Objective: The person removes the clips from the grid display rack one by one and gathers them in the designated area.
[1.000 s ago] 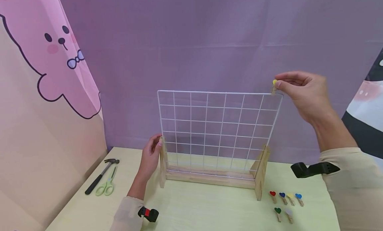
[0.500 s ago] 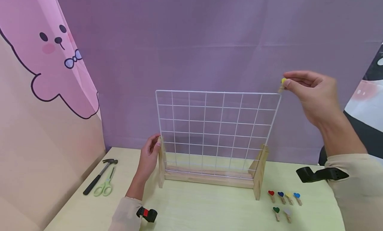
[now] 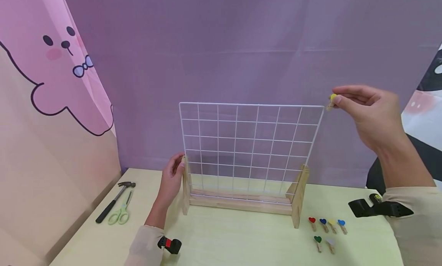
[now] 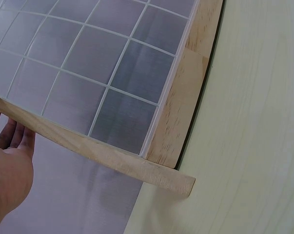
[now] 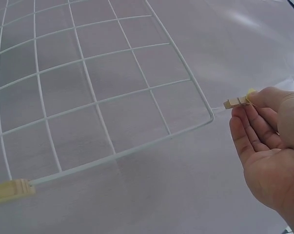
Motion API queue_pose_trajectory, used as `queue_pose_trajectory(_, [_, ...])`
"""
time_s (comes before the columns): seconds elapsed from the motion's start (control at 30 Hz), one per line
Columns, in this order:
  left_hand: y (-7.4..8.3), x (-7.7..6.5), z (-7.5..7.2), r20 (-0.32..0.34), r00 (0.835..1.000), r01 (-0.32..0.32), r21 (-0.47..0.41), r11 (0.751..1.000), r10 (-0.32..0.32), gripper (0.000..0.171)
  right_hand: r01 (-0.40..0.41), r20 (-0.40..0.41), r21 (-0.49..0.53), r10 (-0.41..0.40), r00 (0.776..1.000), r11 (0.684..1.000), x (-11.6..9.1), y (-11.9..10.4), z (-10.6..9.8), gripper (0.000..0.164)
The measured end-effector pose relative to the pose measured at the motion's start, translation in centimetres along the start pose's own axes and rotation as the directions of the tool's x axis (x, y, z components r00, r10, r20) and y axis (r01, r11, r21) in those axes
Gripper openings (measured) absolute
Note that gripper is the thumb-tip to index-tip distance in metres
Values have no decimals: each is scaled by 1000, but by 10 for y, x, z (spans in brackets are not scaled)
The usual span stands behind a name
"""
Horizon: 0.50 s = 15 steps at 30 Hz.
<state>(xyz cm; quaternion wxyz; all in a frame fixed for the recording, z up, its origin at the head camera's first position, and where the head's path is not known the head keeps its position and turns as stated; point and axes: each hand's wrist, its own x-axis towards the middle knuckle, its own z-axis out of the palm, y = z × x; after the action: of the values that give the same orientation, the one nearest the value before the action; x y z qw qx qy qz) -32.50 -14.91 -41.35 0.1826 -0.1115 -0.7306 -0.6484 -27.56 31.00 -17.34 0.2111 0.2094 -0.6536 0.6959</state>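
Note:
My right hand (image 3: 376, 118) pinches a small wooden clothespin (image 5: 237, 102) with a yellow heart on it between thumb and fingertips. In the head view the clothespin is just right of the upper right corner of a white wire grid (image 3: 256, 122), and the right wrist view shows a small gap between them. The grid stands upright in a wooden stand (image 3: 241, 205). At the left, my left hand (image 3: 172, 176) grips the top of the stand's side post (image 4: 83, 146), its fingers partly hidden behind the wood in the left wrist view.
Several heart clothespins, among them a red one (image 3: 312, 223) and a green one (image 3: 318, 243), lie on the table (image 3: 224, 239) at the right. A claw hammer (image 3: 114, 202) and green-handled scissors (image 3: 121, 212) lie at the left. A purple cloth (image 3: 241, 40) hangs behind.
My right hand has moved right from the grid's top wire, past its corner and slightly down, with the yellow clothespin still pinched. The left hand stays on the post.

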Motion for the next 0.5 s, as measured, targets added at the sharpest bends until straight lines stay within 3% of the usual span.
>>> queue_pose_trajectory(0.27, [1, 3, 2, -3, 1000, -23, 3, 1000, 23, 38, -24, -25, -250, 18, 1000, 968, -19, 14, -13, 30])
queue_pose_trajectory(0.47, [-1, 2, 1, -7, 1000, -23, 16, 1000, 23, 38, -58, -16, -500, 57, 998, 864, -31, 23, -20, 34])
queue_pose_trajectory(0.5, [-1, 1, 1, -8, 1000, -21, 16, 1000, 21, 38, -60, -11, -508, 63, 998, 859, -33, 25, -21, 34])
